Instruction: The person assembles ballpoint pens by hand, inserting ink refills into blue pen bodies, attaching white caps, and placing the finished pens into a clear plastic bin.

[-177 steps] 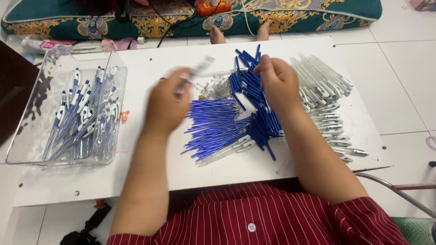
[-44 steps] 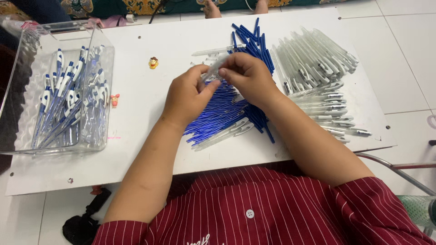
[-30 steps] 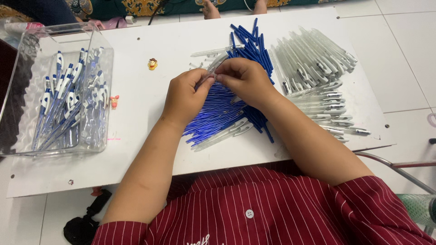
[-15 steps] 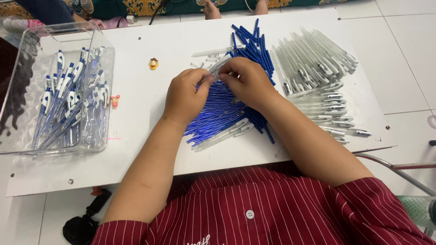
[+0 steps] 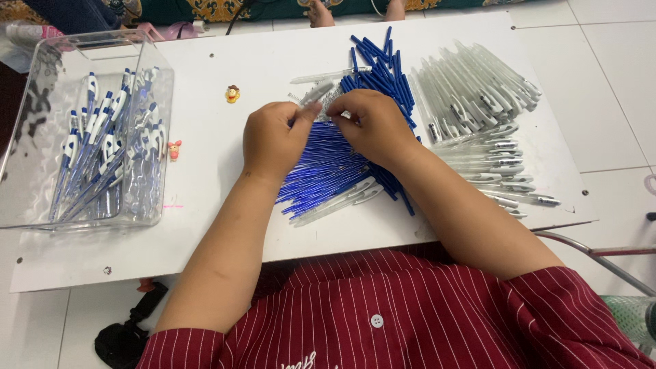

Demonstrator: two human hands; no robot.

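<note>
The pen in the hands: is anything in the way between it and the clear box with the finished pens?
Nothing visible blocks it. The pen is held by the left hand and right hand over the blue refills. Between it and the box lies bare white board, with only two tiny figures lying flat.

Two hands at work, left and right, w/ one clear pen barrel pinched between them. One white counter. One clear plastic bin, approx. a dozen-plus finished blue-and-white pens in it, too tangled to count exactly. Three loose piles: blue refills, blue caps, clear barrels, each dozens, no exact no. possible. Two small toy figures: one yellow, one pink.
</note>
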